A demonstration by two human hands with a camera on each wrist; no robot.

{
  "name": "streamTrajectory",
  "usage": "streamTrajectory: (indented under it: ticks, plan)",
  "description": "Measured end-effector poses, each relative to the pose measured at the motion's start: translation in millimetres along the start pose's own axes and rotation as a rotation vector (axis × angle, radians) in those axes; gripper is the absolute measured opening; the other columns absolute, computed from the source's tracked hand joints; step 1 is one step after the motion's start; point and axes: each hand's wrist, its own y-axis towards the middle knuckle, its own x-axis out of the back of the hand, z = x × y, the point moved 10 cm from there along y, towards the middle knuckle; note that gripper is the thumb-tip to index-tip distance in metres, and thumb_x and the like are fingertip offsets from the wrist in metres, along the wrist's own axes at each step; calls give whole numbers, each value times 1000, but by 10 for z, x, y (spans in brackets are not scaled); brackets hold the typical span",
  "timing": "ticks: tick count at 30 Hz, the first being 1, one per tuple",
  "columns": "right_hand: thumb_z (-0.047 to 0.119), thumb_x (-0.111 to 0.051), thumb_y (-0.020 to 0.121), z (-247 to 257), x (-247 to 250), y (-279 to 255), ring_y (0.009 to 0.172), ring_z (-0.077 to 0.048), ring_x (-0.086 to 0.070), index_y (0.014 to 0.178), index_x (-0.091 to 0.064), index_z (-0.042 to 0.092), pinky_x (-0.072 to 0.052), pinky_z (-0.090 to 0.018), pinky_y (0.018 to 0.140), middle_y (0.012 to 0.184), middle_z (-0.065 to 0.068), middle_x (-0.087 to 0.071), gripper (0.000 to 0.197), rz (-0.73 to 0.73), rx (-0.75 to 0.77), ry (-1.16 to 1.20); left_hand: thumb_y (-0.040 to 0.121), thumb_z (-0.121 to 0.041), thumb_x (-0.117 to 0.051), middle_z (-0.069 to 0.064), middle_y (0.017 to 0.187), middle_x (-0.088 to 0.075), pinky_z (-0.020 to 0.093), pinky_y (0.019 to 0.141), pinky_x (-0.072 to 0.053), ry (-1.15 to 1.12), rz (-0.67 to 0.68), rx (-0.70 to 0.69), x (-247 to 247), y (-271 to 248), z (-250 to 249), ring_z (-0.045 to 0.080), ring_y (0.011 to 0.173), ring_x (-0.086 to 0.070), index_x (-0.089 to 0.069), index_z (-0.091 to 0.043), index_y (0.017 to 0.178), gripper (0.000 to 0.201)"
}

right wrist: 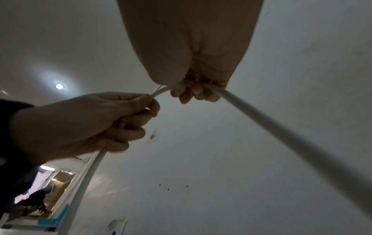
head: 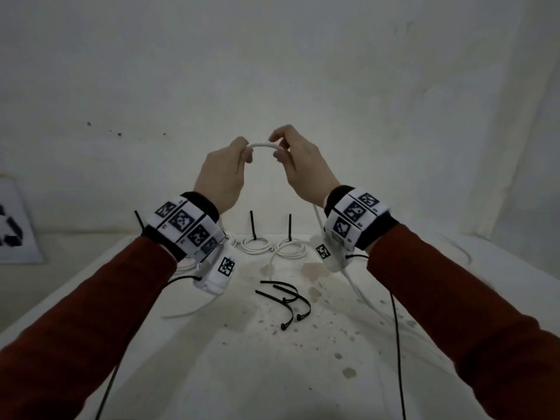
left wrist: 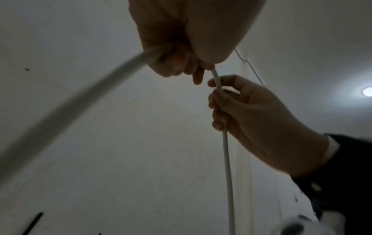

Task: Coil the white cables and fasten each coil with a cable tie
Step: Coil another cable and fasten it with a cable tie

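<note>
Both hands are raised above the table and hold one white cable, which arches between them. My left hand grips it in curled fingers; my right hand grips it in the same way. From each fist the cable hangs down toward the table. Two coiled white cables lie at the back of the table, each with a black tie standing up from it. Loose black cable ties lie in the middle of the table.
The table wears a stained white cloth. A white wall stands close behind it. More white cable trails on the cloth under my left wrist. A black wire hangs from my right wrist band. A printed marker card leans at the far left.
</note>
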Motion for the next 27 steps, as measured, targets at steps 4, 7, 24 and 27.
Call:
streamTrajectory:
  ticks: [4,7,24,27]
  plan:
    - [1,-45,95,-397,-175,-318,87,-28,-60,120,-49,3,-47,-38,81,99,-13,-63,25,113,-185,-41,99,-12,-36,6,63,-42,33,55,-28,74,-91,77,270,102,266,24,56,-39,-51,-3,89,20]
    - [6,-46,95,-773,-226,-702,89,-30,-63,113,-52,7,-50,-47,83,101,-12,-67,19,187,-302,-78,98,-9,-37,12,68,-45,28,58,-23,125,-183,162,574,139,540,23,61,-41,-54,-2,91,20]
    - [23,-38,103,-521,496,-387,51,-14,-38,86,-41,17,-35,-28,54,60,-2,-47,18,108,-106,-68,86,-34,-49,28,108,-55,51,83,-43,539,63,310,579,-173,998,45,96,-53,-47,2,116,47]
    - [25,-36,104,-295,311,-273,50,-11,-40,87,-43,17,-35,-26,54,62,-8,-52,20,170,-46,-45,83,-54,-46,19,106,-60,47,90,-34,630,92,18,391,-63,404,38,100,-54,-48,-4,121,63]
